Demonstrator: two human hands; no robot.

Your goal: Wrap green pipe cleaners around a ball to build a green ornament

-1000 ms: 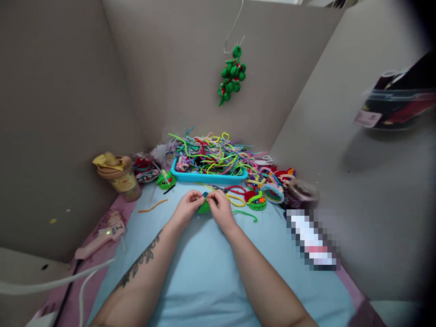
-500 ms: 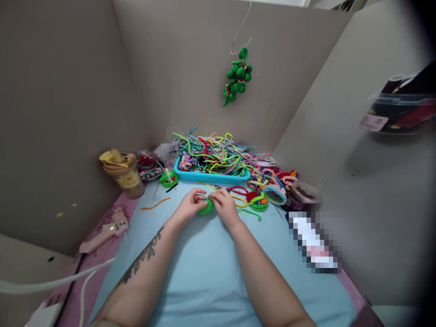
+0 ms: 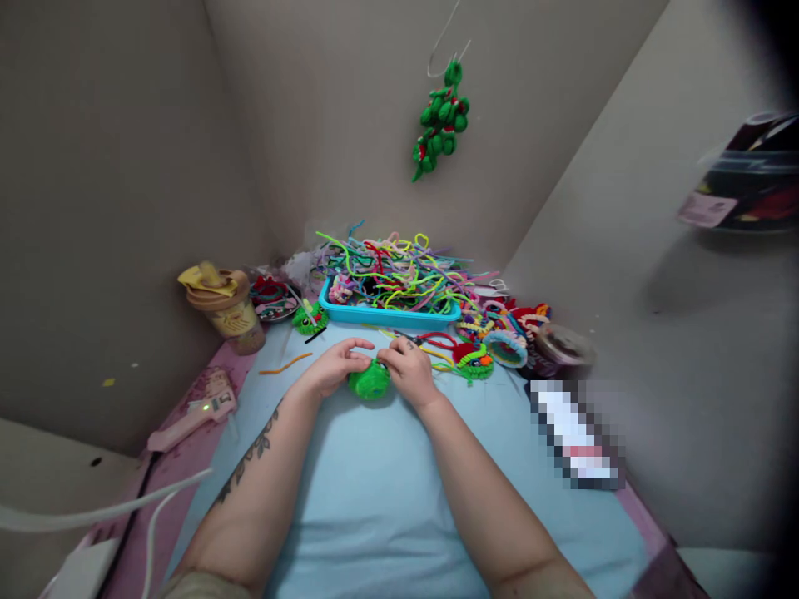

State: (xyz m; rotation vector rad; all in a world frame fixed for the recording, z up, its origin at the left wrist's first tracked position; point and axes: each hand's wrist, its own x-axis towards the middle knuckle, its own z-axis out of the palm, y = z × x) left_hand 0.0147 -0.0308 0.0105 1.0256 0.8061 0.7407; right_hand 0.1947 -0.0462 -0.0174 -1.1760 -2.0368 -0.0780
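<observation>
A round green fuzzy piece [image 3: 369,383], seemingly of pipe cleaner, is held between my hands above the blue cloth. My left hand [image 3: 337,366] grips its upper left side between thumb and fingers, with the index finger stretched over the top. My right hand [image 3: 409,370] pinches at its upper right edge, and the fingertips partly hide what they hold there. Right of my right hand lies a green, red and orange fuzzy piece [image 3: 474,361]. A similar green piece with eyes [image 3: 310,318] sits beyond my left hand.
A blue tray [image 3: 390,314] heaped with coloured pipe cleaners [image 3: 399,274] stands at the back. Left are a yellow-lidded cup [image 3: 228,309] and a pink glue gun [image 3: 193,423]. A blurred-out phone-like object [image 3: 574,437] lies right. Green fuzzy pieces [image 3: 443,121] hang above.
The green piece has come nearer and turned, so more of its round face shows below my fingers. My left index finger has straightened. The camera view has shifted slightly.
</observation>
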